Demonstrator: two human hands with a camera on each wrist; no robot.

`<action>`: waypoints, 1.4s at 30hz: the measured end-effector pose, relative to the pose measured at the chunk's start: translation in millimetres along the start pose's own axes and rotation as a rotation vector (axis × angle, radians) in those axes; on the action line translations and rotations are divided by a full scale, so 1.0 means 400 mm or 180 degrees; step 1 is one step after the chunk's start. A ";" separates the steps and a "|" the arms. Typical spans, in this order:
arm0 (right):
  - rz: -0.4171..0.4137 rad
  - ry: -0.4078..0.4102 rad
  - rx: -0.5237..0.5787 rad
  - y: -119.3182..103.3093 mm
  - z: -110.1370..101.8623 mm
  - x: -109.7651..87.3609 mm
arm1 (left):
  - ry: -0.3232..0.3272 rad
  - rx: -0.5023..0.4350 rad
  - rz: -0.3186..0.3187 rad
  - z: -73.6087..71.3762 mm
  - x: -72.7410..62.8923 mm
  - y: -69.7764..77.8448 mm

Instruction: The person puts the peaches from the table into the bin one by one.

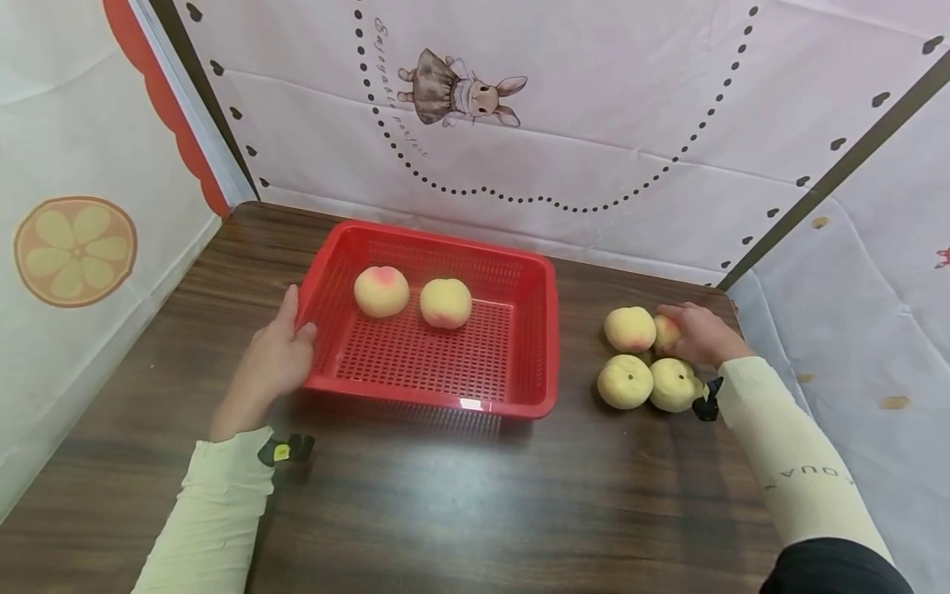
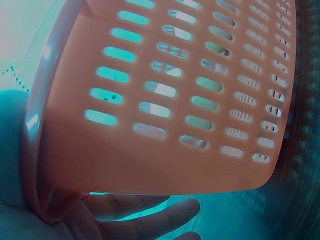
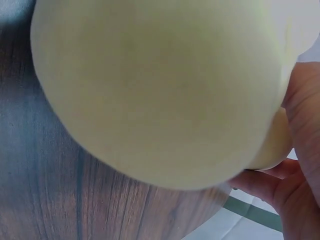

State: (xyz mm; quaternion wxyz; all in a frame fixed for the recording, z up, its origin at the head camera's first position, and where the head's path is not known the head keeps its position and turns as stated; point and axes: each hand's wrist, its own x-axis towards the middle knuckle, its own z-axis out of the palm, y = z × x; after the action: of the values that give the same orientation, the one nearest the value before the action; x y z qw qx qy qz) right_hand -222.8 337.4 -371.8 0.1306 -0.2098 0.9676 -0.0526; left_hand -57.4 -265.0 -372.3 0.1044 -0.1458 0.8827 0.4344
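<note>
A red plastic basket [image 1: 438,401] with perforated sides stands on the table, and two peaches lie inside it, a left peach [image 1: 382,291] and a right peach [image 1: 445,303]. My left hand [image 1: 276,356] grips the basket's left rim; the left wrist view shows its fingers [image 2: 150,222] beneath the edge, beside the slotted wall [image 2: 150,172]. At the right, my right hand [image 1: 701,332] holds a peach [image 1: 666,333] that its fingers partly hide. Beside that one sit three more peaches: one at back [image 1: 630,329], one in front [image 1: 625,382] and one near the wrist [image 1: 674,385], which fills the right wrist view.
The brown wood-grain table [image 1: 445,511] runs up to a printed white cloth [image 1: 594,107] at the back. More cloth hangs on the left [image 1: 74,346] and right [image 1: 876,313] sides. The group of peaches lies near the table's right edge.
</note>
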 end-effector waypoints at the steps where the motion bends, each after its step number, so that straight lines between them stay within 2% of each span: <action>1: -0.0005 -0.0008 0.0004 -0.001 -0.001 0.000 | -0.0006 -0.0004 -0.0005 0.000 0.000 -0.001; 13: -0.0043 0.0062 0.0008 -0.004 -0.036 -0.008 | -0.0012 -0.0057 -0.0046 0.001 -0.002 0.002; 31: -0.0193 0.0242 -0.0051 -0.004 -0.094 -0.026 | -0.0048 -0.0034 0.0030 -0.003 0.000 -0.002; 42: -0.0002 0.0075 -0.0082 -0.019 -0.138 -0.042 | -0.0059 -0.0007 -0.0003 -0.004 0.005 -0.001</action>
State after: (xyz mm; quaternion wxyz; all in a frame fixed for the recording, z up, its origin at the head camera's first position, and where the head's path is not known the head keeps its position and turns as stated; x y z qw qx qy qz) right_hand -220.2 340.1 -313.9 0.1164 -0.2112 0.9695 -0.0427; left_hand -59.3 -266.8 -372.5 0.1126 -0.1423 0.8812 0.4366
